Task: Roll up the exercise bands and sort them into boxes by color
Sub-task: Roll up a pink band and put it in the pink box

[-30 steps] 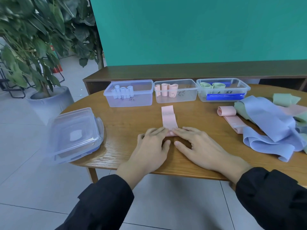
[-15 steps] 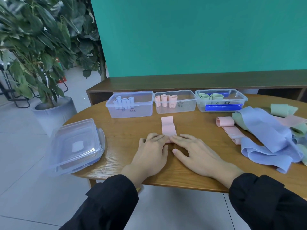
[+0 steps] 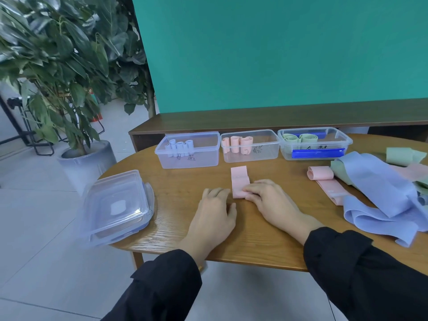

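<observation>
Pink and matte, the band point(image 3: 240, 180) lies flat on the wooden table point(image 3: 180, 181), its long axis running from 6 to 12 o'clock toward the middle box point(image 3: 250, 145). Its near end is a small roll under the right hand point(image 3: 269, 200), whose curled fingers press and pinch it. The left hand point(image 3: 214, 214) rests flat just beside the roll at 9 o'clock, fingers relaxed, not clearly touching it. Three clear plastic boxes stand at 12: blue rolls point(image 3: 179, 147), pink rolls point(image 3: 238, 143), green rolls point(image 3: 298, 138). At 3 o'clock lies a loose heap of soft bands point(image 3: 379, 188); at 9, stacked lids point(image 3: 117, 207).
</observation>
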`<state>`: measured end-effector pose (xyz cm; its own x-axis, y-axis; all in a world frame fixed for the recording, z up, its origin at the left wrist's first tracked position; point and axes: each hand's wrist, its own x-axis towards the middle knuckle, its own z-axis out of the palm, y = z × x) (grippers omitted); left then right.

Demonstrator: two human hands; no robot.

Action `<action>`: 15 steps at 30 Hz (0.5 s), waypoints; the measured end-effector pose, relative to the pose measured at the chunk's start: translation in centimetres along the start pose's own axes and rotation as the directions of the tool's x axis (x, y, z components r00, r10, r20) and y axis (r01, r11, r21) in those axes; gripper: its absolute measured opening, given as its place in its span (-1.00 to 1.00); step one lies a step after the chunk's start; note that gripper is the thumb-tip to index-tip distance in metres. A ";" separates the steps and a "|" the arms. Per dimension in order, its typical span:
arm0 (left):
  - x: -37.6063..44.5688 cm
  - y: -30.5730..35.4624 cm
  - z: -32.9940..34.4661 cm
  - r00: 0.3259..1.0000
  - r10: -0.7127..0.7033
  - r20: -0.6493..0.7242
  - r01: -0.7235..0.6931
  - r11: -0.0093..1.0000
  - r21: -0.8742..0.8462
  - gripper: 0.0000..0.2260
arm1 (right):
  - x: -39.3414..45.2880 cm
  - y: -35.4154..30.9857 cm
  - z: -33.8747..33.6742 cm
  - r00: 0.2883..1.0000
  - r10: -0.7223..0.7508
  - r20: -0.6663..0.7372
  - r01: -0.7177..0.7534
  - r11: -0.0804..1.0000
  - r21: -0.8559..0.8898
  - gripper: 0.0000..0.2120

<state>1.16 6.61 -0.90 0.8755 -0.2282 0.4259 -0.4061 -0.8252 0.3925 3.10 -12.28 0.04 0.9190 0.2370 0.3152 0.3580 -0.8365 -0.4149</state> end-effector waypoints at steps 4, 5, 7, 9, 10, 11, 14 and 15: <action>-0.1 0.3 -0.3 1.000 -0.006 -0.026 0.005 1.000 -0.023 -0.64 | -0.1 0.2 0.2 0.999 -0.011 -0.044 0.011 1.000 0.001 -0.74; -0.2 0.4 -0.5 0.999 0.003 -0.034 -0.004 1.000 -0.028 -0.66 | -0.4 0.1 0.1 0.999 -0.014 -0.049 0.014 1.000 0.006 -0.74; -0.5 0.5 -0.8 0.998 0.030 -0.047 -0.032 0.999 -0.040 -0.67 | -1.0 -0.1 -0.2 0.998 -0.038 -0.041 0.039 0.999 0.021 -0.75; -0.7 0.5 -0.9 0.997 0.062 -0.042 -0.064 0.997 -0.045 -0.64 | -2.0 -0.4 -0.3 0.996 -0.077 -0.035 0.078 0.997 0.022 -0.77; -0.8 0.4 -0.9 0.997 0.076 -0.029 -0.078 0.996 -0.050 -0.63 | -2.5 -0.6 -0.4 0.994 -0.103 -0.037 0.104 0.995 0.012 -0.77; -1.0 0.3 -0.9 0.995 0.094 -0.018 -0.095 0.994 -0.058 -0.61 | -3.2 -0.7 -0.4 0.991 -0.126 -0.038 0.127 0.992 0.001 -0.77; -2.1 0.5 -1.3 0.990 0.144 0.000 -0.143 0.980 -0.139 -0.67 | -5.5 -1.2 -0.8 0.986 -0.164 -0.036 0.164 0.987 0.000 -0.74; -2.7 0.7 -1.5 0.988 0.155 -0.007 -0.154 0.971 -0.184 -0.72 | -6.2 -1.3 -0.9 0.984 -0.172 -0.037 0.172 0.985 0.011 -0.73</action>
<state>-1.83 7.41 -0.57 0.8001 -0.3494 0.4877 -0.5769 -0.6712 0.4655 -3.19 -13.14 -0.58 0.8370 0.3589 0.4130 0.5128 -0.7779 -0.3633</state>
